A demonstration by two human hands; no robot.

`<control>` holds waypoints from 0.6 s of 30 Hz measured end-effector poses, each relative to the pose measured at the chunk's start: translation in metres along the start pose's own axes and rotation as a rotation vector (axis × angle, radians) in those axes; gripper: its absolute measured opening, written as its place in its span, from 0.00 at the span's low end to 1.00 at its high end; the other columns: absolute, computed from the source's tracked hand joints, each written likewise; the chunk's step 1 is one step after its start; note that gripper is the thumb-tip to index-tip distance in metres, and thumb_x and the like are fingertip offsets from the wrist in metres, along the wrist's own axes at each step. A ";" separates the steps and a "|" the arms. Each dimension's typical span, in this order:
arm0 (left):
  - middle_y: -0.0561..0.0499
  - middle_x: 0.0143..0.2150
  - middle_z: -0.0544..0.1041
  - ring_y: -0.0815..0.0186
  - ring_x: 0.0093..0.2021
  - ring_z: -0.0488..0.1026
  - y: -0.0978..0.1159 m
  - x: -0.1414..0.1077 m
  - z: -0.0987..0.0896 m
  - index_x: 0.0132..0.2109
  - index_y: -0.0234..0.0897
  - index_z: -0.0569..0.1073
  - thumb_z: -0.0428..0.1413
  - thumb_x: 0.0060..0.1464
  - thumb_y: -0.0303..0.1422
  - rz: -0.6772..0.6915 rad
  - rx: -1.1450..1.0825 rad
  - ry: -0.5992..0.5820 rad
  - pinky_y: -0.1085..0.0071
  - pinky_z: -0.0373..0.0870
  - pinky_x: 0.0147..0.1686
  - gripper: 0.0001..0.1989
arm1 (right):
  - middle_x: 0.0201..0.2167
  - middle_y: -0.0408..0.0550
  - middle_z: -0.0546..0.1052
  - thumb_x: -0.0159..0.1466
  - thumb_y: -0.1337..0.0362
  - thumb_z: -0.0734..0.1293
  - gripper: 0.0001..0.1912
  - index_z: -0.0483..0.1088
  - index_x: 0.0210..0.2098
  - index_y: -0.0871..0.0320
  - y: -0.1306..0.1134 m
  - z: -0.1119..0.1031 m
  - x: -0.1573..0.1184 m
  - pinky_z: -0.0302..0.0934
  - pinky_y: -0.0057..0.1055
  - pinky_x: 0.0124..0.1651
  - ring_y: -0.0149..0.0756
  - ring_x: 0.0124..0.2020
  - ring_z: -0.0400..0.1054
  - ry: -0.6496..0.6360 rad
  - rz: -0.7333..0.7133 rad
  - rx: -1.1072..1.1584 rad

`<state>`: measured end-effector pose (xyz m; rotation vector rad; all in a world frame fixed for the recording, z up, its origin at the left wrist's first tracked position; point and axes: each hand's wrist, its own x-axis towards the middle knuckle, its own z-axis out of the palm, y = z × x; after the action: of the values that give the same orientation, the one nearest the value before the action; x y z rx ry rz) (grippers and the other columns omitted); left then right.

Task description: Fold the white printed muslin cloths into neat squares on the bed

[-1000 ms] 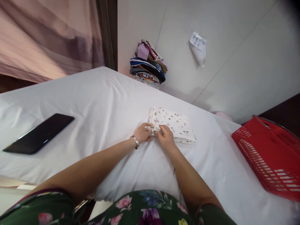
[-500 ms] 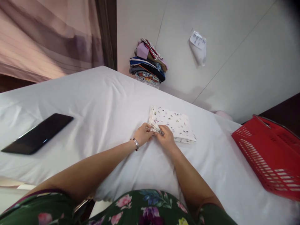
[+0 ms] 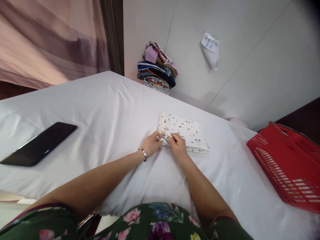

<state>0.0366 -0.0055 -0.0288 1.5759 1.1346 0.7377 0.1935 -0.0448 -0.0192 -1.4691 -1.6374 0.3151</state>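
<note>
A folded white cloth (image 3: 187, 130) with a small scattered print lies flat in front of me, several layers thick along its left edge. At its near left corner, my left hand (image 3: 152, 143) pinches the layered edge between thumb and fingers. Just to the right, my right hand (image 3: 178, 144) is closed on the near edge of the same cloth, its thumb on top. Part of the near edge is hidden behind my fingers.
The cloth rests on a white-covered table (image 3: 100, 106). A black tablet (image 3: 40, 143) lies at left, and a red basket (image 3: 287, 170) stands at right. Beyond the far edge are a stack of folded clothes (image 3: 157, 70) and a labelled plastic bag (image 3: 210, 51).
My fingers have shifted slightly at the cloth's near left corner, and the gap between my two hands is a little wider. The cloth stays where it was.
</note>
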 end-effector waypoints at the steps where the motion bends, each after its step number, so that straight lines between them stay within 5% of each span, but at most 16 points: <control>1: 0.60 0.21 0.72 0.71 0.21 0.72 0.001 0.000 0.000 0.35 0.41 0.63 0.52 0.47 0.29 0.002 -0.001 -0.003 0.77 0.64 0.22 0.06 | 0.28 0.43 0.69 0.61 0.60 0.60 0.09 0.69 0.32 0.57 0.000 0.000 0.000 0.56 0.28 0.34 0.32 0.30 0.62 0.020 0.000 0.001; 18: 0.57 0.21 0.70 0.68 0.22 0.73 -0.001 0.001 0.002 0.29 0.38 0.63 0.58 0.44 0.45 -0.037 -0.167 -0.033 0.76 0.65 0.18 0.16 | 0.31 0.44 0.71 0.59 0.63 0.62 0.05 0.69 0.31 0.57 0.003 0.004 -0.003 0.58 0.30 0.38 0.33 0.33 0.63 -0.020 -0.064 0.009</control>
<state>0.0386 -0.0059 -0.0301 1.4187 1.0476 0.7592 0.1923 -0.0451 -0.0246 -1.4077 -1.6936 0.3018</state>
